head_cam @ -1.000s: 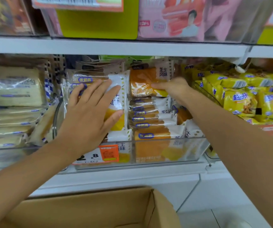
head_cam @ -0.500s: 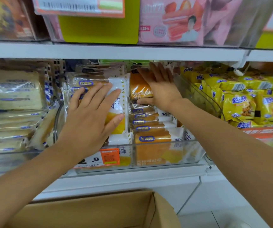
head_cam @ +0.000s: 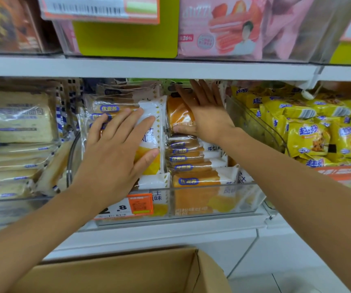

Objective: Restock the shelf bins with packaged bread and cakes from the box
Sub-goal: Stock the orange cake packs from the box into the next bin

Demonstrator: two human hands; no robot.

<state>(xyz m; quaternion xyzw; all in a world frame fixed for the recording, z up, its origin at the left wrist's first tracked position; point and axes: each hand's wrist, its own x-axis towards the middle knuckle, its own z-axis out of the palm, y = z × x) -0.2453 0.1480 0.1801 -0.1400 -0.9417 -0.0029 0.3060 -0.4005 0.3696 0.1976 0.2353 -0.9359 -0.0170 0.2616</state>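
A clear plastic shelf bin (head_cam: 191, 205) holds two stacks of packaged orange-and-white cheese bread. My left hand (head_cam: 117, 153) lies flat with straight fingers against the upright front packets of the left stack (head_cam: 149, 127). My right hand (head_cam: 204, 115) presses with straight fingers on the orange packet (head_cam: 178, 115) on top of the right stack (head_cam: 193, 166), thumb under its lower edge. The open cardboard box (head_cam: 128, 273) sits below the shelf at the bottom of the view; its inside is hidden.
A bin of pale sliced bread packets (head_cam: 20, 117) stands to the left, and yellow snack packets (head_cam: 310, 132) fill the bin to the right. An orange price tag (head_cam: 139, 205) hangs on the bin front. The upper shelf (head_cam: 170, 68) sits close above my right hand.
My right hand went from gripping the orange packet's right end to lying flat over it, pushing it back into the bin. My left hand has stayed pressed on the left stack.
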